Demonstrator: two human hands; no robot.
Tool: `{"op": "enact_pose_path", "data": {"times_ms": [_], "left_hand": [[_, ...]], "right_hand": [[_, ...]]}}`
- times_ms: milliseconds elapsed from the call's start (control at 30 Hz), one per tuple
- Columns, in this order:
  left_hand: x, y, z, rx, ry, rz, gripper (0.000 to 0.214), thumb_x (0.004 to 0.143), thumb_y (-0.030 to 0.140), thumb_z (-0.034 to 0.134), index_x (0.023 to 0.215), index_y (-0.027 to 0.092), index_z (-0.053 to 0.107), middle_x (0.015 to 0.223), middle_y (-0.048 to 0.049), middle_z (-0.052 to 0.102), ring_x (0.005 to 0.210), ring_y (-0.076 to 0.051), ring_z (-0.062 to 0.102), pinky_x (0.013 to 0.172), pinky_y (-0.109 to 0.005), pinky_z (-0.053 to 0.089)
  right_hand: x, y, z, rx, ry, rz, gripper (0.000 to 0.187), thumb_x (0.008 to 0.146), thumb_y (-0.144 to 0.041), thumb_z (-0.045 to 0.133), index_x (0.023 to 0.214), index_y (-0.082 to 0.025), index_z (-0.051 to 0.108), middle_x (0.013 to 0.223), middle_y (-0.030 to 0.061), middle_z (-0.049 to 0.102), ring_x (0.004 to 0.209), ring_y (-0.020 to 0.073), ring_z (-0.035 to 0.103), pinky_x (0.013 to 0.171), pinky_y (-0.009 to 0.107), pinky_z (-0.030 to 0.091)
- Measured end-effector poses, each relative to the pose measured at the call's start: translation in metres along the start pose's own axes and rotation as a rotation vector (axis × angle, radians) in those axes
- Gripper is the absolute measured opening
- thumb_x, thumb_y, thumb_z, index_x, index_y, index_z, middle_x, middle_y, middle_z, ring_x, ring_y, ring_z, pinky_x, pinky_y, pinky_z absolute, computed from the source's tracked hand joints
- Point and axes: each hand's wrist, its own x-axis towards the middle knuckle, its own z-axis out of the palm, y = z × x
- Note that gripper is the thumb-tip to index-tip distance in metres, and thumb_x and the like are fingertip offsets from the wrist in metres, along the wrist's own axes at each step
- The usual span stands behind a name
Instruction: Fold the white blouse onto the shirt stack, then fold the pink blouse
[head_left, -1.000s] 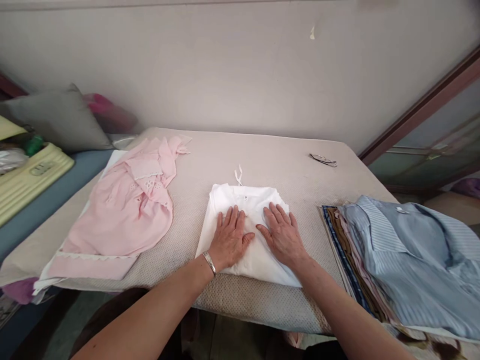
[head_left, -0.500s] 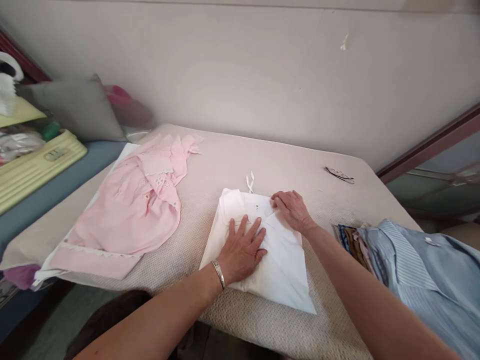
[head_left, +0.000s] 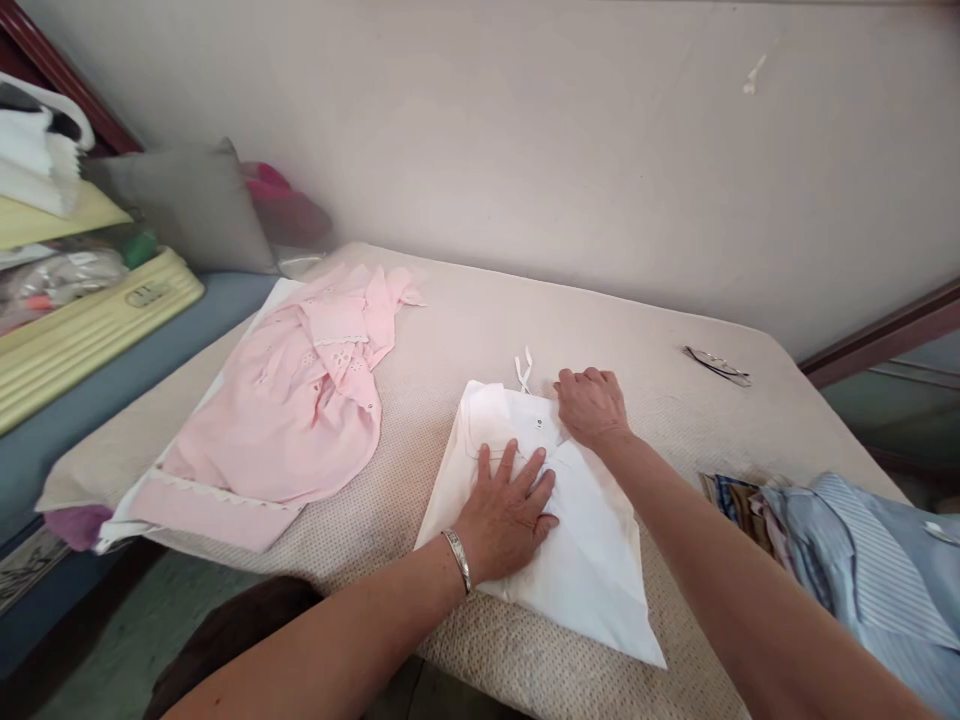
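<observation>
While my left hand (head_left: 510, 505) presses flat on the folded white shirt (head_left: 555, 520) mid-table (head_left: 450, 330), my right hand (head_left: 592, 405) seems curled at its collar, at one o'clock, nearer.

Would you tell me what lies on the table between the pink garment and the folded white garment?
In the head view, nothing: only a bare strip of the table cover separates the pink garment from the folded white garment.

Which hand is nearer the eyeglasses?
Right. The right hand rests at the white garment's far edge, toward the eyeglasses; the left hand presses mid-garment, farther away.
</observation>
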Motion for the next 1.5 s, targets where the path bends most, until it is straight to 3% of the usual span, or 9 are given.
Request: {"op": "enact_pose_path", "data": {"times_ms": [167,400,600,700,933,1033,1167,1300,1500], "left_hand": [[-0.001,0.000,0.000,-0.001,0.017,-0.009,0.058,0.104,0.051,0.028,0.154,0.023,0.037,0.168,-0.0058,0.025,0.155,-0.041,0.011,0.120,-0.074,0.014],[-0.001,0.000,-0.004,-0.032,0.034,-0.011,0.055,0.104,0.051,0.030,0.150,0.024,0.043,0.165,-0.0062,0.032,0.154,-0.043,0.011,0.119,-0.077,0.011],[-0.001,0.000,-0.005,-0.063,0.032,-0.007,0.052,0.105,0.045,0.030,0.144,0.021,0.053,0.148,-0.0123,0.053,0.150,-0.041,0.023,0.117,-0.079,0.009],[-0.001,-0.001,-0.005,-0.048,0.044,0.010,0.050,0.104,0.042,0.032,0.143,0.019,0.055,0.145,-0.0144,0.055,0.149,-0.041,0.026,0.118,-0.077,0.007],[-0.003,-0.002,-0.005,-0.013,0.029,0.002,0.059,0.104,0.051,0.029,0.152,0.019,0.042,0.163,-0.0144,0.033,0.153,-0.042,0.014,0.116,-0.075,0.017],[-0.016,-0.007,-0.007,-0.012,0.022,-0.048,0.069,0.103,0.057,0.026,0.157,0.016,0.030,0.164,-0.0171,0.030,0.154,-0.038,0.018,0.118,-0.072,0.019],[-0.039,-0.020,-0.009,0.032,0.033,-0.177,0.072,0.104,0.057,0.024,0.158,0.009,0.028,0.166,-0.0199,0.024,0.155,-0.033,0.016,0.123,-0.063,0.017],[-0.049,-0.030,-0.014,0.076,0.015,-0.260,0.071,0.104,0.057,0.024,0.158,0.011,0.031,0.167,-0.0183,0.021,0.155,-0.033,0.016,0.123,-0.061,0.016],[-0.079,-0.021,-0.020,0.164,0.028,-0.288,0.064,0.105,0.049,0.026,0.157,0.014,0.034,0.167,-0.0172,0.024,0.154,-0.034,0.022,0.121,-0.061,0.018]], "right_hand": [[0.024,-0.075,-0.003,0.588,-0.181,0.357,0.039,0.088,-0.054,0.059,0.101,-0.018,0.063,0.094,0.0127,0.072,0.088,0.0276,0.066,0.076,0.037,0.047],[0.047,-0.093,0.013,0.778,-0.099,0.567,0.038,0.079,-0.020,0.058,0.115,-0.011,0.059,0.106,0.0184,0.071,0.097,0.0283,0.066,0.082,0.038,0.050],[-0.001,-0.108,0.004,0.596,0.147,0.073,0.044,0.098,-0.033,0.042,0.136,-0.013,0.052,0.138,0.0178,0.060,0.131,0.0306,0.050,0.110,0.048,0.038],[-0.003,-0.117,0.020,0.425,-0.020,-0.135,0.054,0.103,-0.043,0.036,0.151,-0.018,0.041,0.160,0.0125,0.039,0.149,0.0317,0.027,0.120,0.057,0.021],[0.035,-0.116,0.017,0.347,-0.308,-0.070,0.063,0.105,-0.054,0.024,0.160,-0.023,0.027,0.170,0.0083,0.015,0.155,0.0303,0.012,0.121,0.062,0.013],[-0.001,-0.103,-0.018,0.398,-0.259,-0.035,0.066,0.104,-0.056,0.024,0.161,-0.022,0.022,0.169,0.0096,0.018,0.156,0.0273,0.013,0.122,0.058,0.016],[-0.114,-0.080,-0.043,0.337,0.022,-0.032,0.068,0.105,-0.055,0.021,0.163,-0.021,0.017,0.168,0.0090,0.021,0.156,0.0237,0.010,0.123,0.053,0.016],[-0.211,-0.065,-0.027,0.230,-0.121,-0.004,0.072,0.103,-0.060,0.029,0.162,-0.020,0.021,0.169,0.0102,0.019,0.156,0.0281,0.012,0.123,0.056,0.013],[-0.238,-0.076,-0.032,0.222,-0.161,0.088,0.074,0.103,-0.059,0.031,0.162,-0.017,0.022,0.169,0.0108,0.013,0.156,0.0306,0.009,0.122,0.058,0.011]]}}
